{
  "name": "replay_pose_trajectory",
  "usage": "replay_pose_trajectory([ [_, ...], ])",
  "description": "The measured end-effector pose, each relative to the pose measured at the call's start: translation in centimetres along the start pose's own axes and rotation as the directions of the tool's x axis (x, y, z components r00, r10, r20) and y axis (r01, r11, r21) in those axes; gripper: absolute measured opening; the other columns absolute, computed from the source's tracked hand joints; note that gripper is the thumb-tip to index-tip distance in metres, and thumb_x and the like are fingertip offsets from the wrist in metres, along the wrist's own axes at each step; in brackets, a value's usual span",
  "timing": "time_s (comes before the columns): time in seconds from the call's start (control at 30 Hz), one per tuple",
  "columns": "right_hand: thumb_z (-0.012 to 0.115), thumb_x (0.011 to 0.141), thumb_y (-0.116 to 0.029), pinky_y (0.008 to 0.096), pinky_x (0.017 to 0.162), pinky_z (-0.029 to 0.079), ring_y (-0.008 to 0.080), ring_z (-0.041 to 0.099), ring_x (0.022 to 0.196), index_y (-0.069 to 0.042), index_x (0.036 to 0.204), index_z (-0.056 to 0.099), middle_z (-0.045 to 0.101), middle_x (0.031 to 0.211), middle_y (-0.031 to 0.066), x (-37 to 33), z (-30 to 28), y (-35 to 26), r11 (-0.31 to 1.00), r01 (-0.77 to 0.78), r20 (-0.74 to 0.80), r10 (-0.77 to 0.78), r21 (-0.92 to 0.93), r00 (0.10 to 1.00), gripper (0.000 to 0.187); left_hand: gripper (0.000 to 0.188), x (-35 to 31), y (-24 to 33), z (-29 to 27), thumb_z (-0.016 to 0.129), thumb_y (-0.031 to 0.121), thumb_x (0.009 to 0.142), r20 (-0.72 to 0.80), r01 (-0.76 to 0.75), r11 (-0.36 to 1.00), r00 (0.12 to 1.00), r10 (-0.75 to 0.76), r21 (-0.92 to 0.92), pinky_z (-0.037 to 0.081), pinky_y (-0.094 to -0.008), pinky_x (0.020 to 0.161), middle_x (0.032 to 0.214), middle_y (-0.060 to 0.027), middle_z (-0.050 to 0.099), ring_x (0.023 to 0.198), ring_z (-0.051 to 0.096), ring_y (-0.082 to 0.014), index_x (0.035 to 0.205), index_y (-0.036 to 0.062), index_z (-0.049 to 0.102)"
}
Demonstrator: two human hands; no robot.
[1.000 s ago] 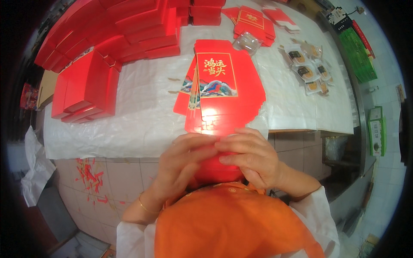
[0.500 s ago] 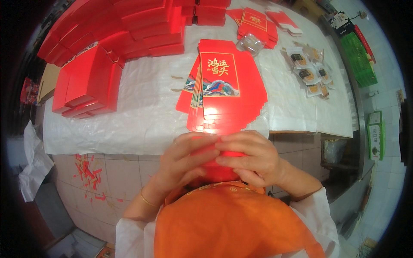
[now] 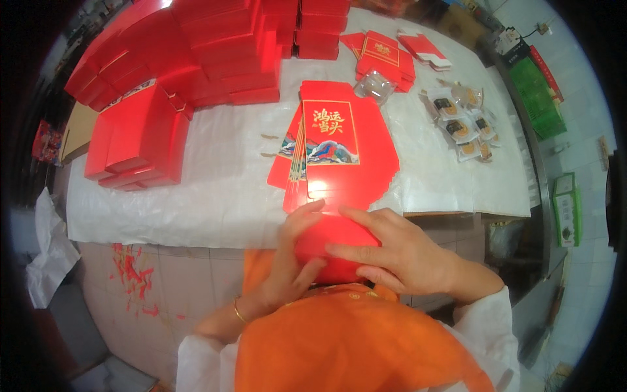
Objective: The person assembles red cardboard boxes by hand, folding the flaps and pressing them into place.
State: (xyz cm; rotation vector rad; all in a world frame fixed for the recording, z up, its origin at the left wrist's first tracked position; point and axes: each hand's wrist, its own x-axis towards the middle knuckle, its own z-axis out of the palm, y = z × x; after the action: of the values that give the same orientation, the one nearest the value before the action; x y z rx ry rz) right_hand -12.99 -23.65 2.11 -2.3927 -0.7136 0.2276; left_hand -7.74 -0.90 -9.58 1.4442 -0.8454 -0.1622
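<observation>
Between my hands, close against my orange apron, is a red cardboard box (image 3: 326,236). My left hand (image 3: 294,251) wraps its left side, fingers along the far edge and thumb on the near part. From the right, my right hand (image 3: 398,251) grips the box, its fingers lying across the top and the thumb at the near edge. The box's underside is hidden. Just beyond, a fanned stack of flat red printed box blanks (image 3: 353,144) lies on the table, with gold lettering and a coloured wave picture.
Finished red boxes (image 3: 137,130) are piled high at the left and back. A clear plastic piece (image 3: 375,86) touches more flat blanks (image 3: 388,55). Small wrapped pastries (image 3: 464,124) lie at the right on the white-covered table (image 3: 222,176). Red scraps (image 3: 134,274) litter the floor.
My fingers have spread apart over the box, uncovering more of its red top. The left hand has shifted to its side. The view has tilted slightly, so the table sits lower.
</observation>
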Motion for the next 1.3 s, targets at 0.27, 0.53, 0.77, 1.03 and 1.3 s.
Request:
replay_pose_trajectory([
  [0.27, 0.076, 0.081, -0.037, 0.0475, 0.099, 0.045, 0.0392, 0.054, 0.121, -0.018, 0.147, 0.051, 0.042, 0.15, 0.0208, -1.0, -1.5, 0.2, 0.995, -0.033, -0.133, 0.046, 0.096, 0.99, 0.073, 0.063, 0.4, 0.2, -0.4, 0.067, 0.026, 0.092, 0.012, -0.082, 0.996, 0.997, 0.082, 0.028, 0.031, -0.0485, 0.115, 0.146, -0.0214, 0.046, 0.137, 0.041, -0.0384, 0.145, 0.0032, 0.04],
  [0.53, 0.076, 0.083, -0.034, 0.0458, 0.096, 0.045, 0.0383, 0.055, 0.119, -0.017, 0.145, 0.053, 0.046, 0.146, 0.0204, -1.3, 0.4, 1.0, 0.995, 0.07, -0.102, -0.077, -0.072, 0.992, 0.069, 0.065, 0.5, 0.3, -0.9, 0.066, 0.033, 0.094, 0.024, -0.076, 0.986, 0.997, 0.073, 0.148, 0.036, -0.0477, 0.111, 0.141, -0.0202, 0.049, 0.131, 0.045, -0.0379, 0.145, 0.0017, 0.039],
  [0.77, 0.071, 0.085, -0.028, 0.0445, 0.093, 0.047, 0.0367, 0.059, 0.105, -0.009, 0.15, 0.044, 0.061, 0.121, 0.0192, 0.2, -2.3, 0.6, 0.99, -0.105, -0.12, 0.093, -0.099, 0.988, 0.072, 0.065, 4.1, 2.7, 0.9, 0.065, 0.031, 0.094, -0.039, -0.023, 0.971, 0.999, 0.034, 0.237, 0.038, -0.0479, 0.108, 0.141, -0.0216, 0.047, 0.129, 0.046, -0.039, 0.145, 0.0002, 0.038],
  [1.03, 0.068, 0.092, -0.02, 0.0334, 0.1, 0.047, 0.016, 0.056, 0.12, -0.003, 0.154, 0.033, 0.052, 0.138, 0.0081, 0.3, -2.0, 9.9, 0.604, 0.318, -0.634, 0.428, 0.731, 0.644, 0.074, 0.05, 2.0, 2.3, -3.1, 0.057, 0.01, 0.094, 0.017, -0.107, 0.931, 0.994, 0.107, 0.348, 0.048, -0.0375, 0.092, 0.133, -0.0174, 0.056, 0.108, 0.06, -0.0262, 0.14, -0.0006, 0.042],
  [1.3, 0.073, 0.088, -0.007, 0.037, 0.107, 0.044, 0.019, 0.048, 0.131, -0.003, 0.154, 0.028, 0.048, 0.144, 0.0102, 4.5, 9.0, 8.1, 0.339, 0.085, -0.239, 0.444, 0.937, 0.863, 0.08, 0.052, 6.4, -1.6, 1.0, 0.057, 0.02, 0.1, -0.518, -0.075, 0.826, 0.81, -0.277, -0.559, 0.043, -0.0349, 0.103, 0.134, -0.0086, 0.051, 0.118, 0.053, -0.0187, 0.143, -0.0019, 0.036],
])
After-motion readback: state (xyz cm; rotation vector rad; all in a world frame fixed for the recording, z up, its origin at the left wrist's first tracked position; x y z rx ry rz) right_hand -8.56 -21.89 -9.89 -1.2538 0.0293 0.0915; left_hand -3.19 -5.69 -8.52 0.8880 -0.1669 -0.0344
